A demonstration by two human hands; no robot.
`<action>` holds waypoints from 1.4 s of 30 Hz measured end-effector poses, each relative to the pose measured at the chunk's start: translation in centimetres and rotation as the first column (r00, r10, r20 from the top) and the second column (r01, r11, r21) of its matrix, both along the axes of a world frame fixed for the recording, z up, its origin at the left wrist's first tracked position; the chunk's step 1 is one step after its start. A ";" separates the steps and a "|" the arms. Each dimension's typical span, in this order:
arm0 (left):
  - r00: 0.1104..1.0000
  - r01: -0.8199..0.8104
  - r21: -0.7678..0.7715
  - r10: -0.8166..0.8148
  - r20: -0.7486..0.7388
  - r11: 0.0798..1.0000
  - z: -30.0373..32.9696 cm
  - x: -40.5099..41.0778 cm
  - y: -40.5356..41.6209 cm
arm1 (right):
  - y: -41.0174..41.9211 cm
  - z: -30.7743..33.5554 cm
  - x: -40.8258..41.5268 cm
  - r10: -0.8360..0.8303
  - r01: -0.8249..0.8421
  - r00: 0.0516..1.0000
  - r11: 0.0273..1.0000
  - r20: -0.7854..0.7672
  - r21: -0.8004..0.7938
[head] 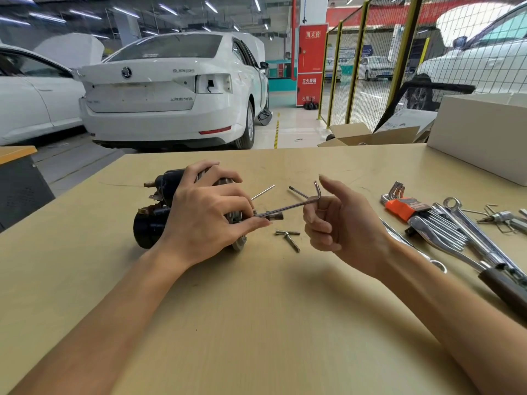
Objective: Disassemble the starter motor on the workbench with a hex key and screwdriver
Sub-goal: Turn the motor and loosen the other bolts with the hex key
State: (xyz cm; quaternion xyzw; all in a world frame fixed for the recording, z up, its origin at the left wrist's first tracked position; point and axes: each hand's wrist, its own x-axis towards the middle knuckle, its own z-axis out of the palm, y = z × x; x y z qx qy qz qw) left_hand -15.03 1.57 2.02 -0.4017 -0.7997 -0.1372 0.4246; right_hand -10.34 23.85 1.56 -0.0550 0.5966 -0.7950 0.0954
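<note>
Left of centre in the frame, the left hand (208,206) lies over the starter motor (159,212) on the worktop (256,309), fingers (251,223) curled round it. Right of centre, the right hand (339,223) is raised, its lower fingers curled shut on the bend of the hex key (296,205), forefinger extended, the key's long end reaching the motor.

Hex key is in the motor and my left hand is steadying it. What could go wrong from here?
1. The right hand holds the hex key only at its bend, with loose fingers; the key may slip or cam out of the bolt.
2. The starter motor is round and only the left hand pins it; it could roll under torque.
3. Two loose bolts lie on the workbench close to the hands; a sweep might scatter them.
</note>
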 end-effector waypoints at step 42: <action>1.000 0.005 0.012 -0.004 -0.007 1.000 -0.1 -0.1 0.0 | 0.1 -0.4 0.1 0.006 0.005 0.998 0.987 -0.066 0.160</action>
